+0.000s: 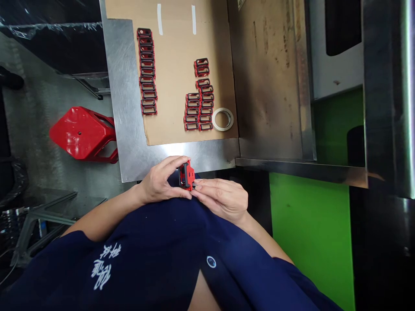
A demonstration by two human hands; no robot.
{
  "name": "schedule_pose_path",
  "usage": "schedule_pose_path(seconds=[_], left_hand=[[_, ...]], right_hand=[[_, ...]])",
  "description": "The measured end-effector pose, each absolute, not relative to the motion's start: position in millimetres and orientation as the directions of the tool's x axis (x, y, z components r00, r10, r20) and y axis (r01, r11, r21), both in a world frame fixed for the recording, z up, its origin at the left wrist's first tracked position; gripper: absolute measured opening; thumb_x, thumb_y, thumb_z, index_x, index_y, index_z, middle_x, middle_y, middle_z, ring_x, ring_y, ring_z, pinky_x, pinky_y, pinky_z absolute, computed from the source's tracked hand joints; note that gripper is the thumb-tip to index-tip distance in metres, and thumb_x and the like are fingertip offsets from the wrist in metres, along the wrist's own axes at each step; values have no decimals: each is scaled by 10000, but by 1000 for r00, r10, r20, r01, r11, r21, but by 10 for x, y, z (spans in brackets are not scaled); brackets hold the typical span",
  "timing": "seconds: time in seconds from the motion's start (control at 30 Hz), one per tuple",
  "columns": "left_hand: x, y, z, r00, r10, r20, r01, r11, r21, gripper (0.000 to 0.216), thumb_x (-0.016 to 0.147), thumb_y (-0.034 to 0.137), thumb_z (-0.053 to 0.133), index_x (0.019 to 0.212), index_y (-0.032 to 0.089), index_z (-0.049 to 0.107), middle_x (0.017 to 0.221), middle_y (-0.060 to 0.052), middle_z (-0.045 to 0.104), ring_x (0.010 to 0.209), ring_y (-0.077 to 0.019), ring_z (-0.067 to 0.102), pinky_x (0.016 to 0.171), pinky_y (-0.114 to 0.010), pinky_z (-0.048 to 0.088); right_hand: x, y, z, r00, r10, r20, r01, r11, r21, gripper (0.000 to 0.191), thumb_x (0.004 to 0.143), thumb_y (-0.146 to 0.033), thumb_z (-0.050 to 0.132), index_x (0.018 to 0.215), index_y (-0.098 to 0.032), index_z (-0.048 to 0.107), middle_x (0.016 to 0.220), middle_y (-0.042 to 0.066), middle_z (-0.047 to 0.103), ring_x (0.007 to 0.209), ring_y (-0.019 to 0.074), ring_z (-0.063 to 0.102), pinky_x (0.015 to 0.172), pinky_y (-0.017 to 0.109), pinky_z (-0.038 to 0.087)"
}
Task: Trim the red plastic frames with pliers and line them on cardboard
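Observation:
My left hand (161, 181) is closed around a small red and black frame part (186, 174), held just in front of the metal table's near edge. My right hand (222, 198) pinches a thin dark tool (195, 185) whose tip touches the lower side of that part. Both hands rest close to my dark blue shirt. On the brown cardboard sheet (175, 39) lie several matching red and black frames: one long column (147, 71) at the left and a double stack (199, 97) in the middle.
A roll of pale tape (222, 119) lies right of the stacked frames. The cardboard rests on a steel table (125, 103). A red plastic stool (82, 134) stands at the left on the floor. A green panel (311, 224) and a metal cabinet (385, 95) stand at the right.

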State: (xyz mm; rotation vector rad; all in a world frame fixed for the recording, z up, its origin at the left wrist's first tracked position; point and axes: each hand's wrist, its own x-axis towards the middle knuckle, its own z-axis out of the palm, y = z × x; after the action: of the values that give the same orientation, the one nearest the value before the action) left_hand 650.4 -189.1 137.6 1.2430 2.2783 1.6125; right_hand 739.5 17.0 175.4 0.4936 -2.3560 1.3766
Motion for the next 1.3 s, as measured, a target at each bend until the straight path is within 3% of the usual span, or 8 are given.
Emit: schedule_pose_path(seconds=[0.2, 0.33, 0.47, 0.67, 0.9, 1.03, 1.17, 1.3], left_hand=[[6544, -1922, 1249, -760, 603, 241, 305, 3, 952, 936, 647, 460, 925, 1464, 250, 519, 1340, -135, 663, 1184, -264, 690, 1047, -395, 585], [6541, -1961, 1136, -826, 562, 40, -176, -324, 929, 780, 747, 386, 885, 1439, 358, 525, 1504, -92, 551, 1150, -218, 705, 1044, -399, 588], [6495, -2004, 1046, -848, 519, -105, -379, -457, 805, 675, 734, 371, 892, 1345, 365, 606, 1493, -53, 555, 1161, -211, 696, 1092, -424, 559], [6286, -2059, 743, -897, 441, -7, -212, -417, 884, 727, 692, 257, 920, 1341, 371, 612, 1414, -41, 596, 1177, -204, 686, 1046, -382, 587], [6191, -2140, 599, -853, 504, 138, 21, -230, 973, 830, 715, 340, 905, 1439, 352, 500, 1483, -99, 536, 1296, -246, 620, 1078, -380, 550], [5988, -2105, 457, -921, 384, 61, 137, 173, 975, 843, 685, 455, 893, 1399, 236, 502, 1402, -147, 578, 1274, -289, 616, 1096, -443, 519], [5498, -1897, 257, -994, -41, -98, -91, 806, 585, 677, 706, 471, 842, 1233, 139, 577, 1249, -166, 640, 1246, -331, 578, 1121, -480, 455], [5087, -1687, 100, -962, -252, -105, -272, 864, 425, 654, 742, 558, 769, 1175, 112, 566, 1288, -244, 601, 1327, -439, 466, 1140, -608, 348]], right_hand=[[7478, 142, 1588, -920, 248, 302, -201, 363, -910, 182, 845, -104, 817, 966, -232, 771, 972, 18, 766, 899, 180, 760, 815, 245, 653], [7494, 156, 1380, -849, 522, -81, 46, -80, -996, 264, 831, -309, 866, 1036, -211, 731, 965, 39, 765, 822, 184, 762, 793, 279, 659], [7446, 195, 1296, -770, 538, -343, 153, -365, -918, 509, 730, -469, 922, 1088, -188, 694, 857, 39, 753, 726, 189, 748, 743, 299, 656], [7464, 221, 1217, -705, 313, -637, 392, -576, -717, 627, 683, -622, 884, 1103, -191, 706, 956, 68, 749, 760, 176, 733, 727, 271, 622], [7606, 453, 1205, -792, 42, -609, 609, 123, -783, 412, 780, -552, 777, 942, -175, 808, 730, 40, 698, 634, 152, 613, 573, 239, 435], [7622, 742, 1229, -842, 163, -515, 520, 498, -693, 276, 825, -467, 714, 929, -230, 809, 847, 22, 729, 743, 174, 660, 662, 263, 448], [7590, 791, 1165, -845, 323, -426, 535, 546, -645, 318, 827, -515, 711, 958, -229, 757, 745, -1, 695, 676, 165, 651, 636, 267, 435], [7532, 595, 1152, -876, 236, -421, 480, 507, -716, 323, 835, -515, 712, 989, -233, 742, 796, 2, 715, 732, 174, 676, 699, 278, 471]])
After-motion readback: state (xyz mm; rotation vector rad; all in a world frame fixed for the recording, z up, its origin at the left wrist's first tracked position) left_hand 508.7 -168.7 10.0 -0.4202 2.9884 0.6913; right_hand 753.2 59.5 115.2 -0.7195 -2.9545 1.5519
